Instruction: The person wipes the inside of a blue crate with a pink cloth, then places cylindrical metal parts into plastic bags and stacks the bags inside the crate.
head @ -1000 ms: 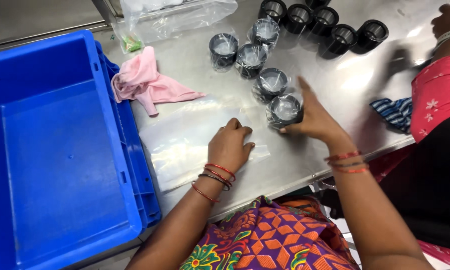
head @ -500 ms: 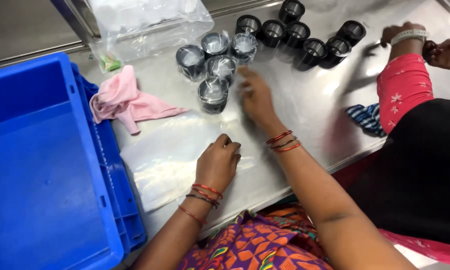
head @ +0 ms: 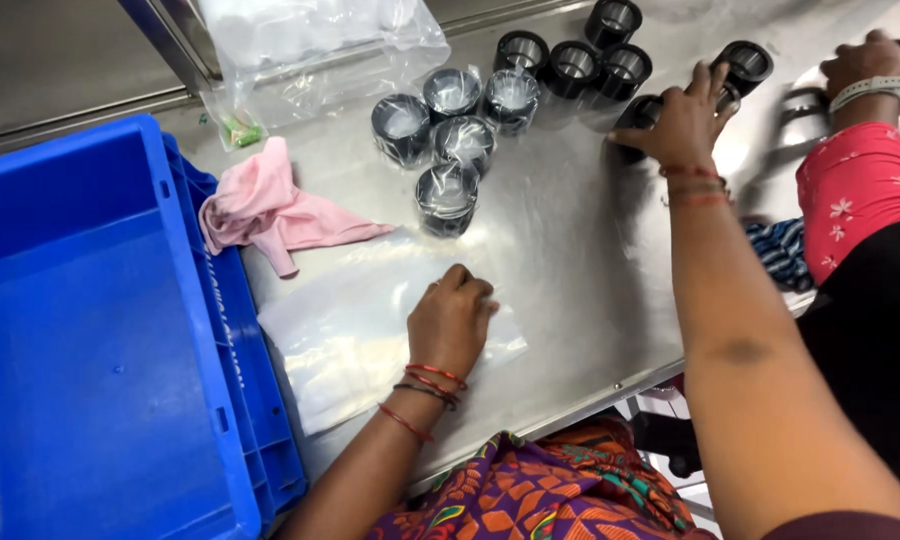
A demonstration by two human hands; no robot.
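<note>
Head view looks down on a brushed steel table (head: 570, 270) where the left hand (head: 452, 322) rests with fingers curled shut, knuckles pressing on a flat stack of clear plastic bags (head: 360, 340) lying near the table's front edge. The right hand (head: 682, 118) reaches far across, fingers wrapped over a bare black metal ring (head: 638, 112) at the end of a row of bare black rings (head: 610, 50) along the far side. Between the two hands stands a cluster of five black rings already wrapped in clear plastic (head: 450, 125); the nearest of them sits just beyond the bag stack. A crumpled pink cloth (head: 270, 210) lies left of the bags, touching the rim of a large blue plastic crate (head: 100, 350) that fills the left side. Behind the cloth sits a big clear bag of white packing material (head: 310, 50). At the right edge another person's hand with a pale wristband (head: 870, 70) rests on the table, above a pink sleeve (head: 855, 200).
</note>
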